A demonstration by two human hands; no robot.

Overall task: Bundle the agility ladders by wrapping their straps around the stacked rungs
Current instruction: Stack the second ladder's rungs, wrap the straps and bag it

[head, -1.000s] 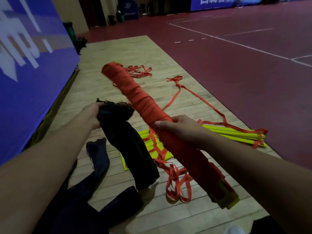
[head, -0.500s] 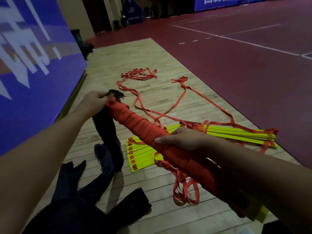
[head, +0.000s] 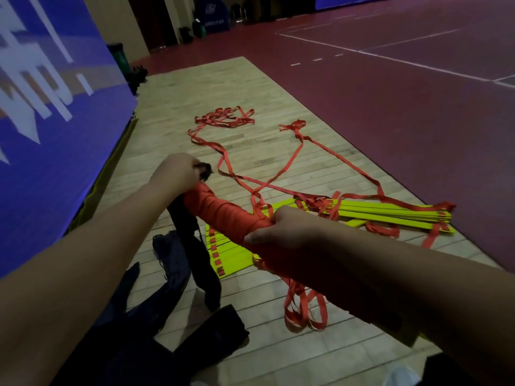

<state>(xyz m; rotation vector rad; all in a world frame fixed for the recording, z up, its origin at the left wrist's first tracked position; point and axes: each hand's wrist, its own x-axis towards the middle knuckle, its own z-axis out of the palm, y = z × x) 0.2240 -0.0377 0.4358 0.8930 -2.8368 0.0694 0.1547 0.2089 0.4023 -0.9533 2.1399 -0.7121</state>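
R hand [head: 281, 229] grips bundle [head: 223, 214]; lower part obscured.

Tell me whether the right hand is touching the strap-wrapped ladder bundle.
Touching. The head view shows the right hand curled round the strap-wrapped bundle, with the thumb lying flat against its near side and no gap.

One long bundle wound in red webbing strap [head: 231, 218]. Two loose stacks of flat yellow plastic rungs [head: 390, 215], at 3 o'clock and centre. Two knotted red strap tangles [head: 225, 118] at 12 o'clock. Two hands: left hand [head: 175, 171], right hand [head: 281, 227]. Dark cloth bags [head: 207, 277] at 7 o'clock: number unclear.
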